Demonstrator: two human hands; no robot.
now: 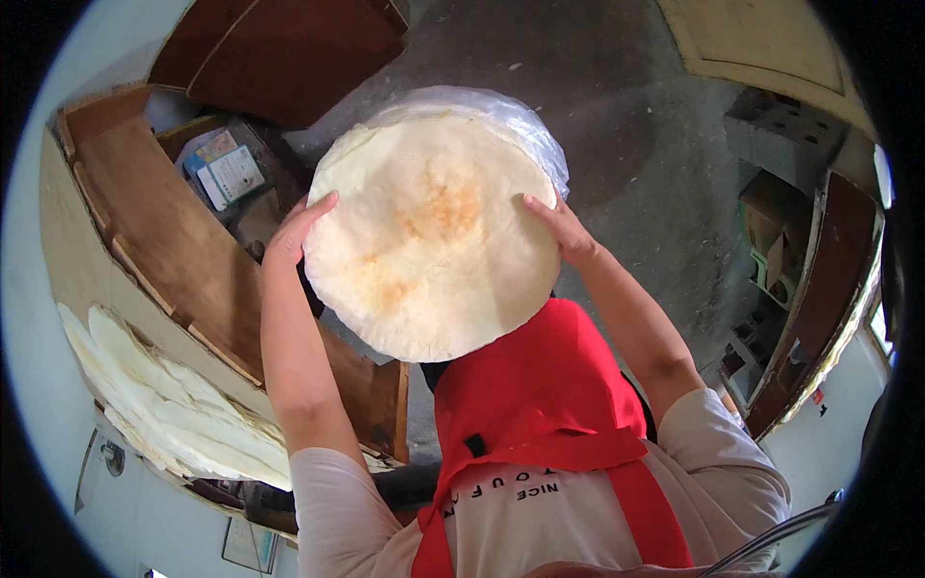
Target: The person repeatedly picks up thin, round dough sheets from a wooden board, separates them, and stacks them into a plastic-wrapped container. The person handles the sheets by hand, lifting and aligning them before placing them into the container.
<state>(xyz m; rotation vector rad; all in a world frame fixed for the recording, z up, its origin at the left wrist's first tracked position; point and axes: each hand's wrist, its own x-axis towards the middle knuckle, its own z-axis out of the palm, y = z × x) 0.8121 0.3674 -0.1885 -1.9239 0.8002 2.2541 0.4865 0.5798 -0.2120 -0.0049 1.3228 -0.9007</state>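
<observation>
Between my two hands is a large round flatbread [433, 246], pale with browned patches, held out level in front of my red apron. At its left edge my left hand [296, 230] grips the rim, thumb on top and fingers hidden beneath. My right hand [564, 225] holds the opposite rim in the same way. More pale layers show under the far edge, so it looks like a stack, though its depth is hidden. Clear plastic wrapping [538, 141] bulges out along the far right side of the bread.
Along my left runs a long wooden trough-like bench [181, 224], with a heap of pale flat sheets [173, 397] beyond it. A dark red panel [303, 54] stands ahead on the left. To the right are a cardboard box [773, 224] and a dark shelf edge [813, 311] above the concrete floor [650, 180].
</observation>
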